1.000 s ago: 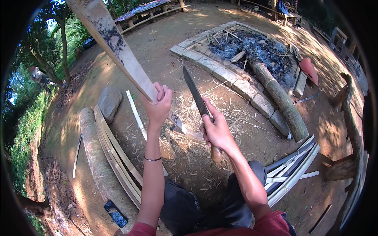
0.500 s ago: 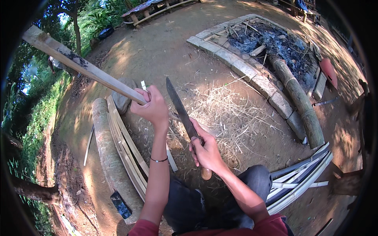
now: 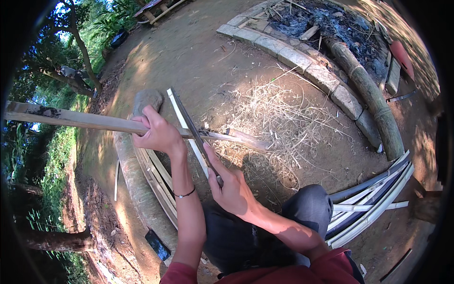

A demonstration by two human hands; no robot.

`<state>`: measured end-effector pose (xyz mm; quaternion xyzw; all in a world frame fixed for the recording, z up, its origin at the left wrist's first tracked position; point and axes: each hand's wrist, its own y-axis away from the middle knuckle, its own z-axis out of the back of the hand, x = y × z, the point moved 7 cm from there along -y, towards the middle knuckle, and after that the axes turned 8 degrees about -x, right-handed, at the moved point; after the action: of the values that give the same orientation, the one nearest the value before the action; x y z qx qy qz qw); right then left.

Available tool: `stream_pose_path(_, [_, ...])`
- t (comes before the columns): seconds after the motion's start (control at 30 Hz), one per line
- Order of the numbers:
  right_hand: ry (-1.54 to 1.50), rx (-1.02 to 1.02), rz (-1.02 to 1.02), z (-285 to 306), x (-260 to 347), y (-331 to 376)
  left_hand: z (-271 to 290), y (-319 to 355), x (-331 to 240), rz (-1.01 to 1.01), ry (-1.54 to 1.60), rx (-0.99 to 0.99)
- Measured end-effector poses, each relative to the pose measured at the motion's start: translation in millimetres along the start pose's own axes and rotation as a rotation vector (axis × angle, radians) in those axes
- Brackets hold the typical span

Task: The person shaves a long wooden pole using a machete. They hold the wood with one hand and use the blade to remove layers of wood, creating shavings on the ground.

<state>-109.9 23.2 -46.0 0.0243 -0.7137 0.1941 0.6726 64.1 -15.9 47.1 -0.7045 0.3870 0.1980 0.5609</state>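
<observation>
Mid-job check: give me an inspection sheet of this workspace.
Surface: earth ground, sunlit in patches.
Job's things: knife crosses the slat; whether they touch, I cannot tell.
Clutter: shavings spread ahead; phone on the log; strips stacked at right.
Hands: left hand closed around the slat; right hand gripping the knife.
Cables: nothing seen.
Surroundings: brick-edged ash pit ahead right; greenery at left.
</observation>
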Motion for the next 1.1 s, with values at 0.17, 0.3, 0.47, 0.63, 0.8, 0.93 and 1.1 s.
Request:
stream_pose_path(0.17, [0.09,-0.024,0.09,-4.2,-14.5,4.6,-0.3,11.9,-0.1,0.107,0.087,0.0])
stream_pose_path(0.3, [-0.006,-0.03,0.067,-3.1,-14.0,1.0,-0.2,9.1,0.2,0.11,0.104,-0.023])
stream_pose_path(0.47, [0.074,-0.047,0.138,0.1,6.3,3.4,-4.1,17.0,-1.9,0.175,0.482,0.108])
stream_pose_path(0.63, [-0.018,-0.018,0.056,3.3,-13.8,-0.4,-3.1,9.8,1.6,0.164,0.361,0.131])
stream_pose_path(0.8, [-0.026,-0.056,0.082,1.8,-5.8,2.4,-1.3,10.9,-3.0,0.132,0.263,0.07])
stream_pose_path(0.93, [-0.03,-0.005,0.056,-5.4,-17.5,2.5,5.0,3.2,0.6,0.169,0.286,0.045])
stream_pose_path(1.1, [0.066,-0.029,0.104,-9.1,1.3,5.4,7.9,-3.1,11.6,0.168,0.361,0.073])
